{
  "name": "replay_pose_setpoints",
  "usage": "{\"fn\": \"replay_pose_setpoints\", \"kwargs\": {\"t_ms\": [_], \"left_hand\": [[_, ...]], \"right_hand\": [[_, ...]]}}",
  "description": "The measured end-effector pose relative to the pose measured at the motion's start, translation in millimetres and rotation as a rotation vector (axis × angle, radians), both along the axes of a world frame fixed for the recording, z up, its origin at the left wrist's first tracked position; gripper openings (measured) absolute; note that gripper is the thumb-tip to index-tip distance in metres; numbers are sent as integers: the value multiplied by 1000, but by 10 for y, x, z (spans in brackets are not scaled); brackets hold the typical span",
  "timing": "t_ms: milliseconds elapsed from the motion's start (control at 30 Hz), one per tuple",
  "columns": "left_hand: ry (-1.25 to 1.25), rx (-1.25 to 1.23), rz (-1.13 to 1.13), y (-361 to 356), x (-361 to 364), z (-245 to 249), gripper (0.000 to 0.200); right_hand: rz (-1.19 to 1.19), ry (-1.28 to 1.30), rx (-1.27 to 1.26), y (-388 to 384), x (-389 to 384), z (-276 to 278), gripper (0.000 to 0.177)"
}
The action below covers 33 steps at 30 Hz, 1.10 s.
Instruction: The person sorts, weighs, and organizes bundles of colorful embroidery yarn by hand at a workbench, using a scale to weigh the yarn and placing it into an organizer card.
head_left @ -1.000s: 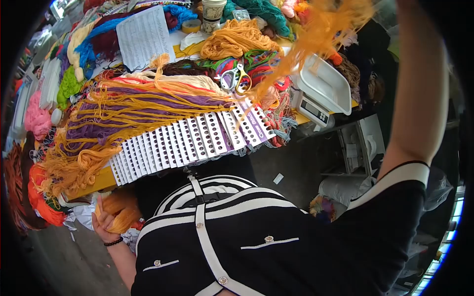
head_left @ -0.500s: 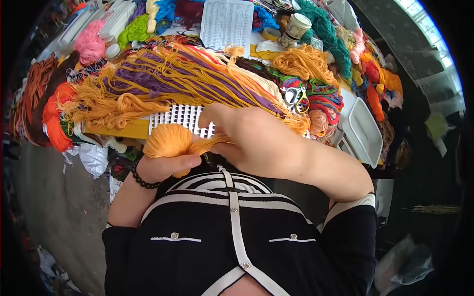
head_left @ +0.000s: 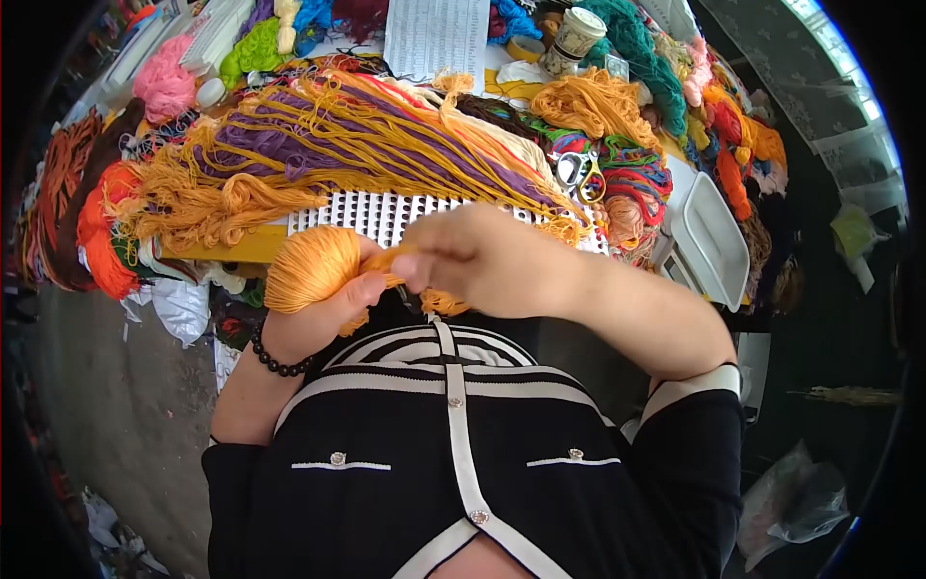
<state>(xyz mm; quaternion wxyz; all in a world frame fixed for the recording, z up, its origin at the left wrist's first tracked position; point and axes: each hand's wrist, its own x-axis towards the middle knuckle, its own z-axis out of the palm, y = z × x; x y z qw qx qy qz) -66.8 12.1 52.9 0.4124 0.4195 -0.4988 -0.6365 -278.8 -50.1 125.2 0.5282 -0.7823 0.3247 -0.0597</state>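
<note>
A bundle of light orange yarn (head_left: 313, 268), rounded at its left end, rests in my left hand (head_left: 318, 323), whose thumb and fingers are closed round it. The yarn narrows to the right, where my right hand (head_left: 482, 261) pinches it close to my left thumb. Loose orange strands (head_left: 444, 302) hang below my right hand. Behind both hands lies a white perforated board (head_left: 371, 214), with long mustard and purple yarn (head_left: 328, 145) spread across its far side.
Scissors (head_left: 581, 176) lie to the right of the long yarn. A patterned cup (head_left: 576, 41), a printed sheet (head_left: 436, 43) and colored skeins stand or lie farther back. At the right edge is a white tray (head_left: 709, 236).
My right hand has come nearer my left thumb and now pinches the yarn there. The bundle has shifted slightly left and up, and loose strands now show beneath my right hand.
</note>
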Motion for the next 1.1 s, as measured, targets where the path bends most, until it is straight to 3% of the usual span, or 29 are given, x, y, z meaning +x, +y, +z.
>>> {"fn": "replay_pose_setpoints", "kwargs": {"t_ms": [33,67,100,133,167,200,233,367,467,567,633,767,833,900,967,1033,1100], "left_hand": [[-30,-58,-36,-10,18,-3,21],[-58,-117,-75,-24,31,-9,23],[-56,-115,-91,-29,47,-25,23],[-85,-96,-48,-20,65,-54,25],[-115,-77,-4,-11,90,-90,26],[-23,97,44,-11,124,-185,29],[-25,94,29,-14,150,-224,29],[-72,7,-15,-89,81,-249,41],[111,-111,-78,-235,-47,-266,59],[229,40,-2,-207,66,-401,63],[220,-85,46,-189,206,-447,63],[303,-55,224,-88,989,-713,50],[265,-224,247,-109,1305,-612,40],[357,-167,382,-80,1633,-523,36],[399,-150,472,-46,1730,-318,36],[456,-111,827,18,1785,-136,35],[538,-138,688,109,2250,-243,33]], "right_hand": [[-84,-331,-77,6,-96,-27,19],[-134,-416,-58,-72,-203,130,15],[-365,-417,-40,4,-317,519,14],[-306,-393,-667,-138,-486,613,16],[-520,-499,-282,-163,-726,859,19],[-413,-703,-148,-262,-867,1047,19],[-298,-904,-15,-325,-946,1185,20],[-502,-933,-85,-234,-1001,1490,19],[-534,-1009,-266,-350,-1227,1809,21],[-496,-1087,-350,-573,-1779,2237,21],[-537,-1022,-509,-597,-2116,2469,21],[-604,-985,-614,-630,-2886,2872,21],[-982,-1027,-725,-524,-2709,2753,24],[-1143,-1027,-802,-733,-3291,2912,34],[-1120,-888,-986,-815,-3808,2812,29],[-1358,-967,-912,-739,-3746,2537,25],[-1476,-740,-995,-828,-4240,2269,27]]}}
